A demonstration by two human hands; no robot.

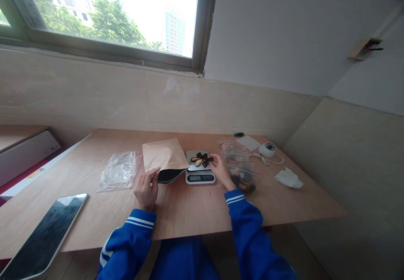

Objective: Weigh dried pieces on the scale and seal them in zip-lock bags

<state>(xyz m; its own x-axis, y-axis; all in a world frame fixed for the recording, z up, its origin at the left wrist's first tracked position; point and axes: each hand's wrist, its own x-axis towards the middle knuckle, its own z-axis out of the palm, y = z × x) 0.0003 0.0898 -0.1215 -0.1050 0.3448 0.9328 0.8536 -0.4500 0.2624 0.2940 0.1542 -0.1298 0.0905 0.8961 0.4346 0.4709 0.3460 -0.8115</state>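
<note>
My left hand [147, 189] is closed on the near edge of a brown paper bag [166, 153]. The bag lies on the table with its mouth toward me, gaping to show a dark lining. Right of it stands a small kitchen scale [200, 178] with a display and buttons on its front. Several dark, dried-looking pieces [205, 159] and a few pale ones [198, 162] lie on its plate; their kind is unclear. At the plate's right side, my right hand [220, 168] pinches the edge of a dark piece with thumb and fingertips.
Zip bags [241, 174] with pale and dark contents lie beyond my right wrist. Further right are a white round device [267, 149] with a cable and a crumpled tissue [288, 178]. A clear plastic bag [118, 170] and a large phone or tablet [44, 233] lie left.
</note>
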